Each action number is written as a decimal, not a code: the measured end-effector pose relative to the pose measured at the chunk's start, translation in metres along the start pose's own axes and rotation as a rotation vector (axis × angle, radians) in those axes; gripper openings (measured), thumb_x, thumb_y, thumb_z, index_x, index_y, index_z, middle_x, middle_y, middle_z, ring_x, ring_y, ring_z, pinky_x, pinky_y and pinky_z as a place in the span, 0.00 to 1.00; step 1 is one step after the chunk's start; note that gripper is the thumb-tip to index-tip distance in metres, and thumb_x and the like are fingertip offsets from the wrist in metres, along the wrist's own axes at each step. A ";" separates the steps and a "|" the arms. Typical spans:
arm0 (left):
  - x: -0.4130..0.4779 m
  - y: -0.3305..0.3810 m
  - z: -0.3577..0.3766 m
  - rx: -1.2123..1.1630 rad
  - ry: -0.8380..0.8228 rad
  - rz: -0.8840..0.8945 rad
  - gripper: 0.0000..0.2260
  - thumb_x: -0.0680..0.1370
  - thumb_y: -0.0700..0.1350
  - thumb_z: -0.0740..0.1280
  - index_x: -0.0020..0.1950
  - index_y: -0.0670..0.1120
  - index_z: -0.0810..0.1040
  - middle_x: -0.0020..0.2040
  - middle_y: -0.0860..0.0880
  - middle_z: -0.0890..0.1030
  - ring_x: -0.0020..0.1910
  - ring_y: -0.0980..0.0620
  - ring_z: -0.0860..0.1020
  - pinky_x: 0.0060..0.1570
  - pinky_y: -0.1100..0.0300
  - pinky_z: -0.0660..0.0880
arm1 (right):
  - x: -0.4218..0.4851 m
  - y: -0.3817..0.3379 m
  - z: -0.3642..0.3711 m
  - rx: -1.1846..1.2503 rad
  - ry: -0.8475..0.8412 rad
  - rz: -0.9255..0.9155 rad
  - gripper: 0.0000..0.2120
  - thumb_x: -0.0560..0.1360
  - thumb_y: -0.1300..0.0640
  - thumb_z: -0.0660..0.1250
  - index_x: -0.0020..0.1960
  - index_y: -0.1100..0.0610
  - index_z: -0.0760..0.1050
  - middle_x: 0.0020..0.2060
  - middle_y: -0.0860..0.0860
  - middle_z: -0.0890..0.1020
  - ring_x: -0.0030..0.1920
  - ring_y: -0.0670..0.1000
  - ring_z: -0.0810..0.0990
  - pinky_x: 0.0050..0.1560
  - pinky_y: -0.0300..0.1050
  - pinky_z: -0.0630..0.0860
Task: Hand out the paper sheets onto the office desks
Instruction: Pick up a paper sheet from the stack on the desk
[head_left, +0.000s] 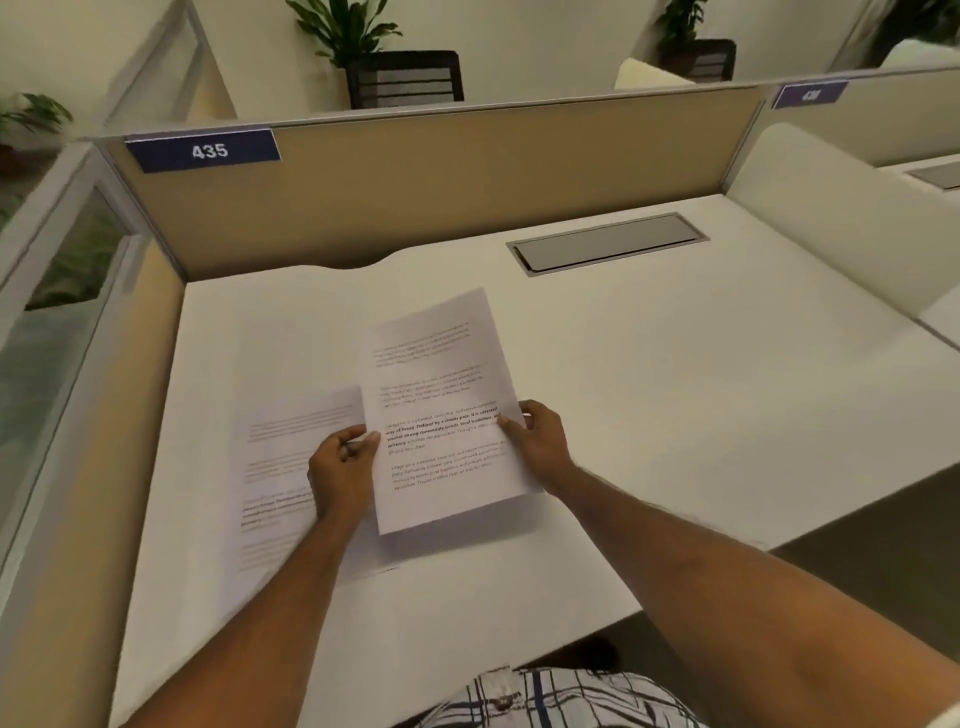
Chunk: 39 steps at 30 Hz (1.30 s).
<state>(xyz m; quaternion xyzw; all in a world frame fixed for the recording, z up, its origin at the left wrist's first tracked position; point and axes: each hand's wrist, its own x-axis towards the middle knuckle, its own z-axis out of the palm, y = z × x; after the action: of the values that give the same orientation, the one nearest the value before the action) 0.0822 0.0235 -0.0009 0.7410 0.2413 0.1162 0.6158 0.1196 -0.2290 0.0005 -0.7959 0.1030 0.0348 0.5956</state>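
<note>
The right hand (540, 441) pinches the right edge of a printed sheet (441, 410) — thumb on top, fingers curled under — and this grip holds the page tilted above the counter (675, 395). The left hand (340, 470), at about nine o'clock from it, closes its grip on that sheet's left edge and seems to hold a second sheet (280, 467) too — blurred, spreading toward eight o'clock low over the counter; whether it touches the surface I cannot tell. At one o'clock a grey cable hatch (608, 241) sits flush in the counter. At eleven o'clock a blue label (205, 150) reading 435 marks the tan partition (467, 166).
</note>
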 end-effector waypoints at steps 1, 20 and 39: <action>0.000 0.001 0.014 0.002 -0.017 -0.004 0.11 0.74 0.45 0.74 0.55 0.43 0.81 0.46 0.44 0.84 0.47 0.45 0.83 0.50 0.47 0.81 | 0.007 0.005 -0.013 -0.003 0.011 -0.001 0.11 0.74 0.53 0.72 0.52 0.58 0.78 0.46 0.54 0.85 0.42 0.52 0.83 0.46 0.50 0.80; -0.079 0.046 0.290 0.078 -0.253 -0.057 0.15 0.74 0.35 0.72 0.60 0.42 0.79 0.45 0.47 0.82 0.40 0.47 0.82 0.41 0.55 0.82 | 0.116 0.082 -0.289 -0.133 0.009 0.083 0.11 0.75 0.54 0.70 0.55 0.55 0.78 0.50 0.54 0.85 0.47 0.54 0.84 0.49 0.50 0.80; -0.113 0.071 0.467 0.482 -0.618 0.181 0.23 0.71 0.48 0.76 0.63 0.44 0.76 0.55 0.47 0.78 0.48 0.50 0.79 0.51 0.57 0.75 | 0.157 0.104 -0.465 -0.447 0.205 0.120 0.18 0.73 0.54 0.70 0.62 0.49 0.75 0.48 0.51 0.82 0.52 0.54 0.80 0.49 0.44 0.71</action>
<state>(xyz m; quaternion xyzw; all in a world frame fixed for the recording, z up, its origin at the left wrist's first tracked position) 0.2200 -0.4418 -0.0179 0.8825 -0.0012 -0.1181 0.4553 0.2202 -0.7202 0.0090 -0.8996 0.1998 0.0114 0.3883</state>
